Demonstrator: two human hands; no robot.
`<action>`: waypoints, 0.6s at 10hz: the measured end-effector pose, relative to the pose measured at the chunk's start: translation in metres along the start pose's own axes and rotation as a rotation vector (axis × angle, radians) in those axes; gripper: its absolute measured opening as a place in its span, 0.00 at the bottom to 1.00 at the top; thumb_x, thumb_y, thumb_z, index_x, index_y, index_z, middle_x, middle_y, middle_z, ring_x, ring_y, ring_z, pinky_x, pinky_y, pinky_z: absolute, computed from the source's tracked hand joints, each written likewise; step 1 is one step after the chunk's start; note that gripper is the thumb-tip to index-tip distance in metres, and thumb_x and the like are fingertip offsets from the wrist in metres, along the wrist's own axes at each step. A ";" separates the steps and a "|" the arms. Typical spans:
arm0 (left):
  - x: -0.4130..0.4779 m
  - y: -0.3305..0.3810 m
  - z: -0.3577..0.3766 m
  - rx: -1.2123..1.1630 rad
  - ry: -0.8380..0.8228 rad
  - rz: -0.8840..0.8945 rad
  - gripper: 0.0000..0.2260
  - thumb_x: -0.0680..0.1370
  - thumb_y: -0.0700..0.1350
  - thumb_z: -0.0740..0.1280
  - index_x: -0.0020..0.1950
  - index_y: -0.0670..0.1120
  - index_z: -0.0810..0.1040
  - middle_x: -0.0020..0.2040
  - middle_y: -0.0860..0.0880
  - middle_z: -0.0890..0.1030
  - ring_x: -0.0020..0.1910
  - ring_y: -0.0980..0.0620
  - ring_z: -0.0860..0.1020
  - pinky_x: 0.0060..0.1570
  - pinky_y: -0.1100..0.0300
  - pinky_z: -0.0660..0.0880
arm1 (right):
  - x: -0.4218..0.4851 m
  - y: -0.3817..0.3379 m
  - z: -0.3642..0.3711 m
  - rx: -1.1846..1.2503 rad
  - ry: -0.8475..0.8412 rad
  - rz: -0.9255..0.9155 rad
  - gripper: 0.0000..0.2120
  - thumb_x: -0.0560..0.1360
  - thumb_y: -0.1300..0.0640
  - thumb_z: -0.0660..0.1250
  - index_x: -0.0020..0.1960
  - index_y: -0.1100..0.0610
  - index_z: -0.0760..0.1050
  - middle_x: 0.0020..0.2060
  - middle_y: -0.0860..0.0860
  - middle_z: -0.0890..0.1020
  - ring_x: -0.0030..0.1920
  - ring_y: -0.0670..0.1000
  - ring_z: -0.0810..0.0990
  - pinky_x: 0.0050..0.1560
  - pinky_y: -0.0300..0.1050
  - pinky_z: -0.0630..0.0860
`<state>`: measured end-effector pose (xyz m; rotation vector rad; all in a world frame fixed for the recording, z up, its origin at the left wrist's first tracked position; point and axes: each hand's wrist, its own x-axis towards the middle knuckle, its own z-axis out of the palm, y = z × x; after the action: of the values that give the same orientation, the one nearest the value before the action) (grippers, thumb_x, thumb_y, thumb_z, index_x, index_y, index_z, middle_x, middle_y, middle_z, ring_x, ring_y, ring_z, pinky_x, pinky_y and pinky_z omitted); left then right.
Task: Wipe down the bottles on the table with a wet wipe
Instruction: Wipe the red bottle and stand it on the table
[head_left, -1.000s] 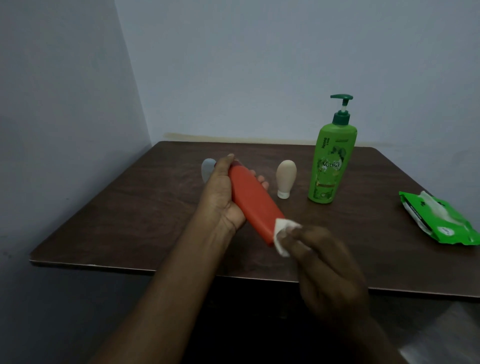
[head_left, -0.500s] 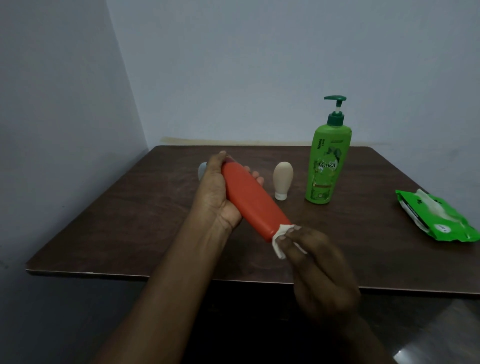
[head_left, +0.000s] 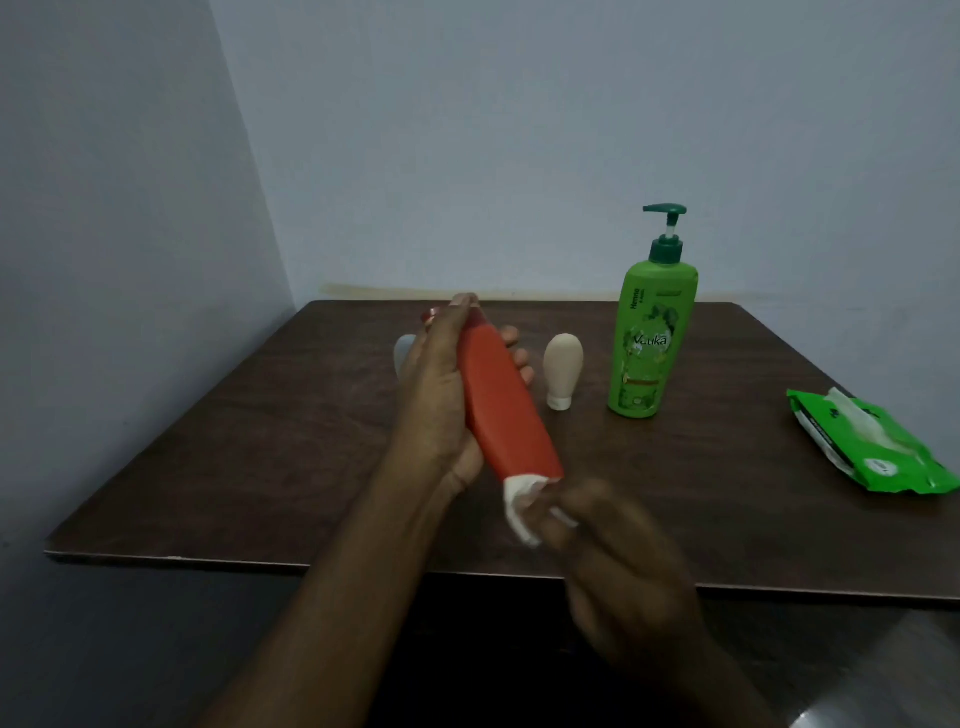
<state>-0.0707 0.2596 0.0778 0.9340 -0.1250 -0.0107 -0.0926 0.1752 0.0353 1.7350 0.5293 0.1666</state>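
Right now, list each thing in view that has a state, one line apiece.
red bottle: tilted, gripped in the left hand
white wipe: pinched by the right hand, against the bottle's lower end
green pump bottle: upright on the table
beige tube: standing on its cap
wipes pack: open, a wipe sticking out

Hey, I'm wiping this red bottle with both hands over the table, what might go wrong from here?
The red bottle is held tilted above the table by the left hand alone; a hard rub from the wet wipe in the right hand might slip it loose. A drop could topple the small beige bottle nearby.
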 end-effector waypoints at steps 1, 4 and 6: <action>-0.007 -0.005 0.005 0.075 -0.078 0.080 0.31 0.74 0.71 0.65 0.65 0.48 0.78 0.50 0.37 0.83 0.45 0.41 0.82 0.48 0.48 0.80 | -0.065 -0.030 -0.004 0.889 0.707 0.414 0.17 0.80 0.68 0.54 0.64 0.70 0.75 0.58 0.64 0.79 0.61 0.66 0.77 0.69 0.53 0.66; -0.022 -0.035 -0.019 0.713 -0.233 0.298 0.39 0.70 0.81 0.47 0.64 0.57 0.78 0.56 0.48 0.85 0.57 0.47 0.84 0.61 0.44 0.79 | -0.076 0.018 0.026 1.978 1.395 1.067 0.24 0.74 0.76 0.67 0.56 0.48 0.81 0.53 0.39 0.83 0.57 0.43 0.82 0.59 0.45 0.78; -0.017 -0.035 -0.018 0.688 -0.237 0.247 0.12 0.76 0.50 0.76 0.57 0.57 0.80 0.52 0.50 0.86 0.52 0.58 0.84 0.54 0.61 0.80 | -0.081 0.013 0.043 1.924 1.339 1.100 0.25 0.75 0.74 0.68 0.54 0.44 0.79 0.51 0.38 0.83 0.54 0.40 0.82 0.57 0.37 0.76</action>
<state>-0.0843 0.2543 0.0368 1.5976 -0.4838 0.1595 -0.1443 0.1000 0.0511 3.4533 0.5501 2.3668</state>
